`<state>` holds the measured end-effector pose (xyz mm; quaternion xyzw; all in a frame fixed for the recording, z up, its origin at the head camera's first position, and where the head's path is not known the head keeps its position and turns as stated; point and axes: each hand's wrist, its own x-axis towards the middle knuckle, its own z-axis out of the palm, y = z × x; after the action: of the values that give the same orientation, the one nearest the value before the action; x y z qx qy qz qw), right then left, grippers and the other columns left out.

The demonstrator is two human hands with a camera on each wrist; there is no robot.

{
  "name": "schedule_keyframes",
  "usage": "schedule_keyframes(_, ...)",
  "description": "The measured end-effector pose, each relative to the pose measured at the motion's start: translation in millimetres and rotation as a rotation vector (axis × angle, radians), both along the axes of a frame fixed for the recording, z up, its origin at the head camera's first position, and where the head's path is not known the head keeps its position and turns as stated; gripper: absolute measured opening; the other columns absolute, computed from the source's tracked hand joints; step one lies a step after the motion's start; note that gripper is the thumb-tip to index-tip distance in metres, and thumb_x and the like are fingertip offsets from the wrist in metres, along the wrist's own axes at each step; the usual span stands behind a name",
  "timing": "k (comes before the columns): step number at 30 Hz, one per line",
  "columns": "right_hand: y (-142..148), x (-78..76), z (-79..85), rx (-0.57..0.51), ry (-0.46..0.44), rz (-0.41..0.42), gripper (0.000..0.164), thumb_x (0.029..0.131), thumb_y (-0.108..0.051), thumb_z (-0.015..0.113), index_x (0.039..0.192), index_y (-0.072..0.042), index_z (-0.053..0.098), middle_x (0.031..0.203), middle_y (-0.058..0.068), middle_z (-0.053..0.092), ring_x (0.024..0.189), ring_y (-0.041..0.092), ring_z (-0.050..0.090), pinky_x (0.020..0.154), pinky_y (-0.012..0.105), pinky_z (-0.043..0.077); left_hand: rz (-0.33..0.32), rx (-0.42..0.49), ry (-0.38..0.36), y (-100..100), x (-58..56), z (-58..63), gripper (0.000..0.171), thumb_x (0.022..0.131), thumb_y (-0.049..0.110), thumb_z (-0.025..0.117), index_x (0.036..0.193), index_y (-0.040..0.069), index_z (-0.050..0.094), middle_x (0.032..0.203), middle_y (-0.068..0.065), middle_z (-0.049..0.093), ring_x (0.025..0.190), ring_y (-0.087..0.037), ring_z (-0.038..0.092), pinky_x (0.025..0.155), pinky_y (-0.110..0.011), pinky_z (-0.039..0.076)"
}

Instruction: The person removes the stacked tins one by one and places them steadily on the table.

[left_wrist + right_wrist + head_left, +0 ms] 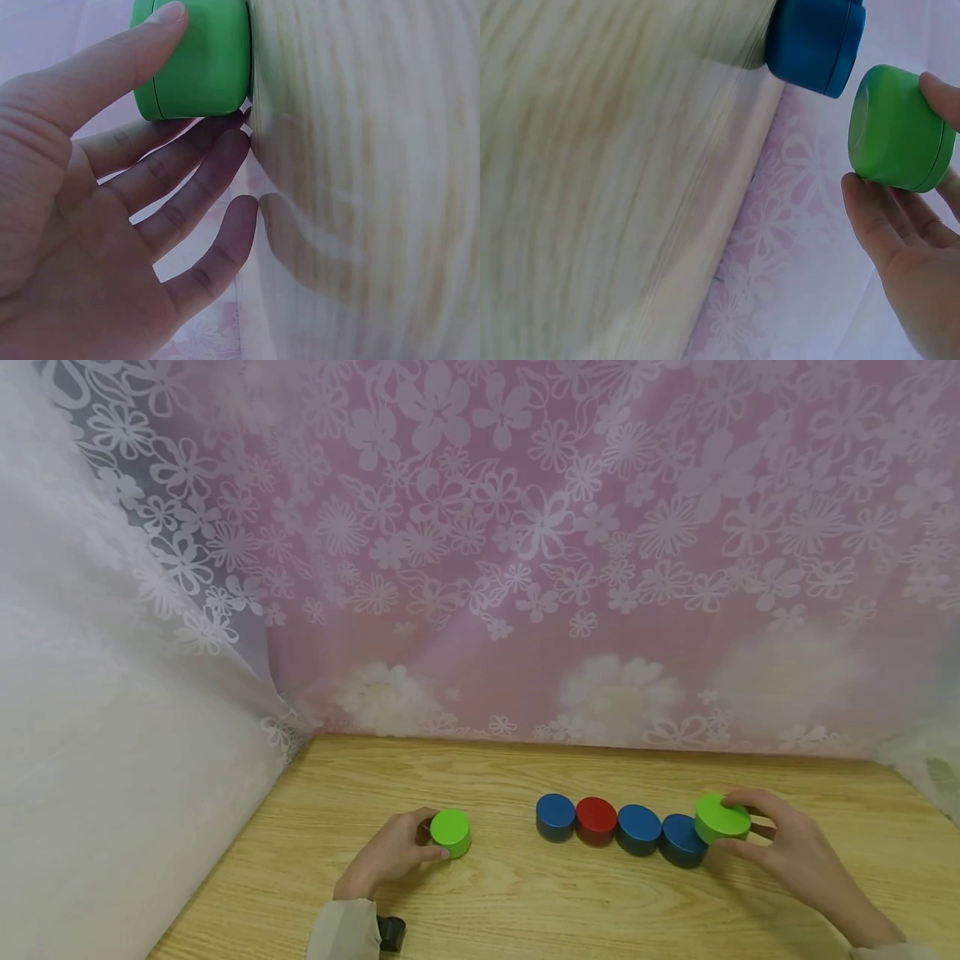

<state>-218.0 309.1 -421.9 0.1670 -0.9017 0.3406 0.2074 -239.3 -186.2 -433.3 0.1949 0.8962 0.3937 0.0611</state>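
Observation:
A round green lidded tin stands on the table at the left of the head view. My left hand grips it from the left, thumb on the near side and fingers behind; the left wrist view shows its base at the wood. On the right, my right hand pinches a second green tin between thumb and fingers. This tin is raised off the table in the right wrist view, slightly tilted, close to the rightmost blue tin, which it partly overlaps in the head view.
A row of tins stands left of the raised one: a blue tin, a red tin, another blue tin, then the rightmost blue one. Floral cloth hangs behind the wooden table. White cloth hangs at left.

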Motion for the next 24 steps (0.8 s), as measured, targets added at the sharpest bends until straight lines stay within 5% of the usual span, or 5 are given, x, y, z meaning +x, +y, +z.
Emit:
schedule_keyframes(18, 22.1, 2.5, -9.0, 0.038, -0.091, -0.026, 0.047, 0.071, 0.003, 0.089, 0.112, 0.005, 0.065, 0.112, 0.023, 0.064, 0.093, -0.019, 0.047, 0.067, 0.016, 0.054, 0.005, -0.003, -0.003, -0.6, -0.2, -0.2, 0.055, 0.088, 0.014, 0.081, 0.134, -0.006, 0.058, 0.111, -0.007, 0.069, 0.095, -0.022, 0.065, 0.085, -0.045, 0.056)
schedule_keyframes(21, 23.4, 0.3, -10.8, 0.06, -0.124, -0.024, 0.046, 0.071, 0.0, 0.09, 0.109, 0.004, 0.065, 0.111, 0.024, 0.065, 0.092, 0.002, 0.064, 0.067, 0.021, 0.057, 0.004, -0.004, -0.003, -0.8, -0.5, -0.7, 0.055, 0.088, 0.014, 0.081, 0.134, -0.006, 0.059, 0.111, -0.007, 0.069, 0.095, -0.022, 0.065, 0.085, -0.045, 0.056)
schedule_keyframes(24, 22.2, -2.0, -11.0, 0.068, -0.175, -0.013, 0.046, 0.07, 0.0, 0.09, 0.108, 0.005, 0.064, 0.112, 0.025, 0.064, 0.096, 0.037, 0.068, 0.07, 0.034, 0.061, 0.001, -0.005, 0.0, -0.7, -0.7, -1.2, 0.054, 0.088, 0.014, 0.081, 0.133, -0.007, 0.059, 0.111, -0.007, 0.069, 0.094, -0.022, 0.066, 0.085, -0.045, 0.056)
